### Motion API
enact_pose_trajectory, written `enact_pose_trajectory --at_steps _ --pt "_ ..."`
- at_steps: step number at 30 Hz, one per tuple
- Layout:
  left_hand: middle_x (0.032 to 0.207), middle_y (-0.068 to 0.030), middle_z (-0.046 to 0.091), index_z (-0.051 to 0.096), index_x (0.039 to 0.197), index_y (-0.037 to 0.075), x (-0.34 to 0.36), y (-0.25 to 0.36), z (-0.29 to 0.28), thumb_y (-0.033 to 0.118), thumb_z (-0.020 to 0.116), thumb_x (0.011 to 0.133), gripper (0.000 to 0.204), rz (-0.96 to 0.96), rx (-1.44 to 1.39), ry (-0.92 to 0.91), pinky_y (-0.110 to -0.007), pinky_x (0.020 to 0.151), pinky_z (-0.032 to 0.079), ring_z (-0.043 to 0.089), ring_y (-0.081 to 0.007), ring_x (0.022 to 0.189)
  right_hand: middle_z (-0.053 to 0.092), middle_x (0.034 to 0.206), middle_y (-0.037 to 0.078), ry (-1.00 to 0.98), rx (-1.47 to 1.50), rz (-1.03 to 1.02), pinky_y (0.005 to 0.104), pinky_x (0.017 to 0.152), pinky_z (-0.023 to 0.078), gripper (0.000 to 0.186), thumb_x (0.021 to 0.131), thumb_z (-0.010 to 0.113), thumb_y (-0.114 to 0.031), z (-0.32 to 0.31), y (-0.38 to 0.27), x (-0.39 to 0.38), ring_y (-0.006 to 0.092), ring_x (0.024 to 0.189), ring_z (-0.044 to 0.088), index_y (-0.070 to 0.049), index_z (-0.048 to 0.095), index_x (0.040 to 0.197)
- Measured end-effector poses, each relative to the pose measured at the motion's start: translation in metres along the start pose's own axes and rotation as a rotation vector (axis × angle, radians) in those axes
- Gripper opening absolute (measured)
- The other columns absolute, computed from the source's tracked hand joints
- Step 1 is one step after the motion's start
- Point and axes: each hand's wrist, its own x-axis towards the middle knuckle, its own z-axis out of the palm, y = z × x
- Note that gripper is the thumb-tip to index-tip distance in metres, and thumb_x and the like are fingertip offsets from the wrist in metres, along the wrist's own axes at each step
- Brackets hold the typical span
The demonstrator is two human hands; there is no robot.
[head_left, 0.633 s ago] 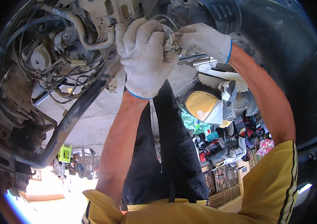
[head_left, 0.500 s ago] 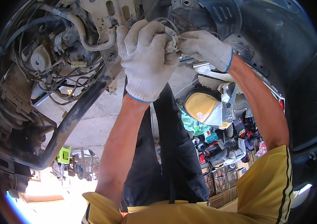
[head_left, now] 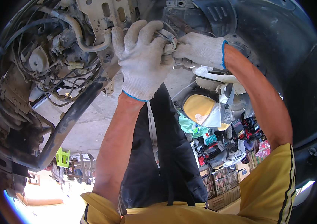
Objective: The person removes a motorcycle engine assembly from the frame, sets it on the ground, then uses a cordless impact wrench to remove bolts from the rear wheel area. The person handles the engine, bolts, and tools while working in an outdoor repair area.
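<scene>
My left hand (head_left: 141,69), in a white knit glove with a blue cuff, is raised to the vehicle's underside, its fingers curled and its thumb side against a wrapped cable bundle (head_left: 168,38). My right hand (head_left: 199,51), gloved alike, pinches the same bundle from the right; its fingertips are partly hidden. Just above and left of them is a dirty metal bracket (head_left: 102,20) with slotted holes. A curved grey hose (head_left: 87,46) ends beside my left fingers.
Wires, hoses and a round housing (head_left: 39,60) crowd the left. A thick dark tube (head_left: 78,108) runs diagonally there. A dark plastic liner (head_left: 296,74) curves along the right. Beyond my legs are a yellow-topped seat (head_left: 197,106), piled parts and boxes, and a green plastic stool (head_left: 63,157).
Both hands have shifted slightly left with the cable bundle, and my left fingers are a little more spread. The view has moved slightly against the vehicle.
</scene>
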Motion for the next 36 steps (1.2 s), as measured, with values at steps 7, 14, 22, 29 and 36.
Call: enact_pose_trajectory --at_steps 7,14,22,29,36 --pt "0.123 0.0028 0.069 0.076 0.085 0.012 -0.001 -0.004 -0.001 0.012 0.077 0.065 0.021 0.037 -0.087 -0.015 -0.060 0.112 0.034 0.057 -0.0262 0.125 0.071 0.092 0.027 -0.074 0.328 0.614 0.0505 0.080 0.057 0.034 0.096 0.057 -0.031 0.000 -0.028 0.011 0.0447 0.088 0.070 -0.001 0.074 0.096" --pt "0.122 0.0022 0.069 0.074 0.084 0.010 -0.004 -0.011 0.003 0.011 0.077 0.065 0.019 0.054 -0.123 0.025 -0.057 0.105 0.036 0.057 -0.0249 0.124 0.071 0.091 0.027 0.225 0.228 0.707 0.0566 0.081 0.057 0.037 0.097 0.052 -0.033 0.015 -0.057 0.014 0.0472 0.089 0.070 -0.002 0.071 0.094" --pt "0.128 0.0027 0.068 0.074 0.087 0.013 0.000 -0.003 -0.014 0.015 0.076 0.069 0.018 0.018 -0.042 -0.123 -0.061 0.114 0.031 0.057 -0.0274 0.129 0.073 0.089 0.019 0.223 -0.017 0.494 0.0542 0.073 0.057 0.021 0.089 0.066 -0.023 0.022 -0.056 0.007 0.0417 0.081 0.072 -0.003 0.069 0.094" --pt "0.128 0.0033 0.069 0.071 0.092 0.014 0.003 -0.007 -0.013 0.015 0.077 0.070 0.023 0.056 -0.088 -0.170 -0.067 0.115 0.027 0.058 -0.0297 0.125 0.071 0.086 0.016 0.309 -0.165 0.293 0.0499 0.069 0.058 0.024 0.084 0.075 -0.025 0.055 -0.036 -0.002 0.0372 0.079 0.073 -0.006 0.069 0.096" --pt "0.123 0.0023 0.070 0.071 0.094 0.015 0.004 -0.007 -0.014 0.014 0.076 0.072 0.023 0.050 -0.105 -0.161 -0.066 0.110 0.032 0.060 -0.0312 0.121 0.069 0.078 0.017 0.330 -0.057 0.171 0.0476 0.070 0.059 0.019 0.089 0.072 -0.019 0.048 -0.020 -0.012 0.0382 0.075 0.073 -0.004 0.067 0.099"
